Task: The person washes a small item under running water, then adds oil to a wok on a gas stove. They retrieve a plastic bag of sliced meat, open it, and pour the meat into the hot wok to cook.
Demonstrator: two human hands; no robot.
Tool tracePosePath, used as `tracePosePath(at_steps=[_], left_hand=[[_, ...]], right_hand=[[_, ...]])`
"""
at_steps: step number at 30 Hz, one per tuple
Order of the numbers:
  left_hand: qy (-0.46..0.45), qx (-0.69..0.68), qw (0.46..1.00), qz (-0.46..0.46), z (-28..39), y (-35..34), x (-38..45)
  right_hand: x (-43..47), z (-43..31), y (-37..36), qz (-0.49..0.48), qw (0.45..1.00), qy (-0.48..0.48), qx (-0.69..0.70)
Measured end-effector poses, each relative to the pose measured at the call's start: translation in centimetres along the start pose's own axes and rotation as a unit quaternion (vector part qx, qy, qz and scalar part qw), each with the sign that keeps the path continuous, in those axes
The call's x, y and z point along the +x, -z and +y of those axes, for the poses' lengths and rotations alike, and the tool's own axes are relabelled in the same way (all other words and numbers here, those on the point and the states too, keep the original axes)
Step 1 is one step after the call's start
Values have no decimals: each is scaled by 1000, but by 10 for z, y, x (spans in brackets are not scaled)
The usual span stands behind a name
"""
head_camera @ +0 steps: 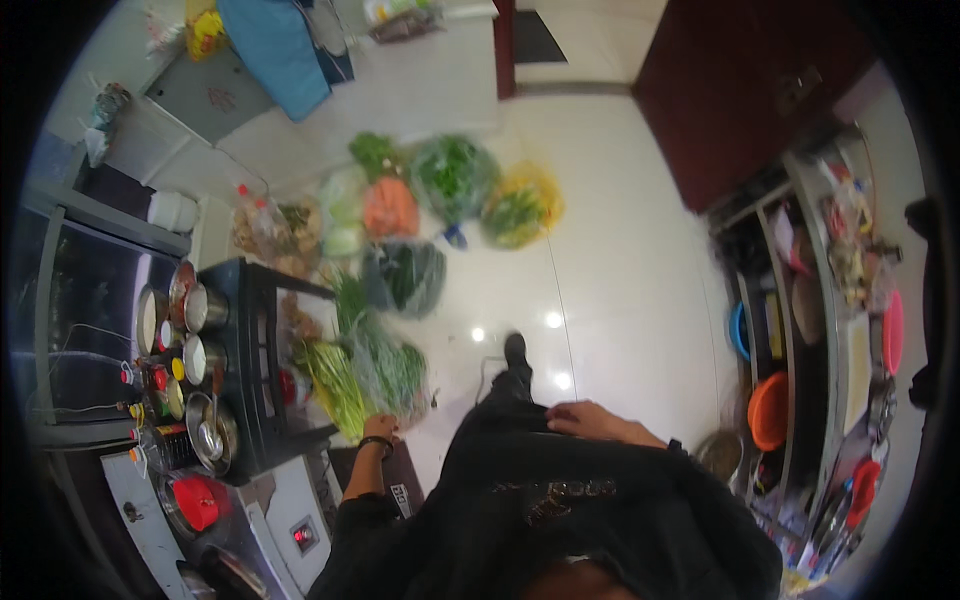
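My left hand (381, 427) hangs beside long-stemmed leafy greens (339, 390) on the floor, its fingers curled; whether it touches or holds anything is unclear. Close by lies a clear plastic bag of greens (397, 375). My right hand (589, 420) is in front of my dark trousers, loosely spread, with nothing seen in it. Farther off on the floor are a dark bag of vegetables (405, 276), carrots (390, 208), pale cabbages (342, 217), a clear bag of green leaves (454, 174) and a yellow bag of greens (520, 212).
On my left, a black rack (244, 375) bears metal pots, a pan (212, 435) and bottles. A red container (199, 502) sits nearer me. To the right, a shelf unit (799, 375) holds an orange basin (769, 412). A dark red door (739, 105) stands beyond.
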State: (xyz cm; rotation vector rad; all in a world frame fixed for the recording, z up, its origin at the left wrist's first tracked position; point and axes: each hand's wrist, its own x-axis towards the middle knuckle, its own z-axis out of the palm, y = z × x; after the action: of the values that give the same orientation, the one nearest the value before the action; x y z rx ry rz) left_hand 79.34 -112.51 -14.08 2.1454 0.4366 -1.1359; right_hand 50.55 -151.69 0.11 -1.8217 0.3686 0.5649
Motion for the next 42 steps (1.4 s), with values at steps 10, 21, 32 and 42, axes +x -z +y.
tracePosePath(at_steps=[10,21,32,42], left_hand=[[-309,285,907,12,300,-80,65],[-375,71,922,68,458,-127,35],[-404,-112,907,33,644,-40,148],[-522,-235,807,143,971,50,308]], right_hand=[[45,-3,192,43,987,-38,148],[177,-45,408,62,989,54,-119],[405,-251,587,158,952,220,-143],[602,-435,671,307,893,282,-169]])
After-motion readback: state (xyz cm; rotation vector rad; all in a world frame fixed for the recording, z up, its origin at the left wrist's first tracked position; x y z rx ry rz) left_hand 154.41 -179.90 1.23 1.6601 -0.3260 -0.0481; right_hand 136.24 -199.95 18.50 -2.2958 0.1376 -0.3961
